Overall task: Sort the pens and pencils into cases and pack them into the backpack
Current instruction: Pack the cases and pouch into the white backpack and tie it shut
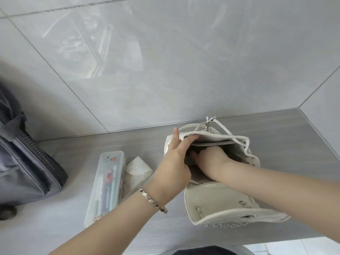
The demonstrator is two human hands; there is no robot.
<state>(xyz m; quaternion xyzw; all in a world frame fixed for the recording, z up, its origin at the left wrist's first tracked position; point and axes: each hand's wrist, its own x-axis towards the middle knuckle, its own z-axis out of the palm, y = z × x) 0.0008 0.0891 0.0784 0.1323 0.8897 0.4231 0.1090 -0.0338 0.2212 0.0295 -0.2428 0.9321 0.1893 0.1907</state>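
Gripping backpack [220, 205], left hand [174, 162], right hand [211, 159] inside

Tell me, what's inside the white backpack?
The right hand reaches into the white backpack, whose rim the left hand holds open. The right hand's fingers and anything deeper are hidden.

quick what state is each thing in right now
white drawstring backpack: flap thrown back, mouth open
left hand: grips the backpack's rim
right hand: inside the backpack, fingers hidden
clear plastic pencil case: lid shut, pens inside
cream flap pouch: lying flat, flap folded over
dark grey fabric bag: zip state unclear
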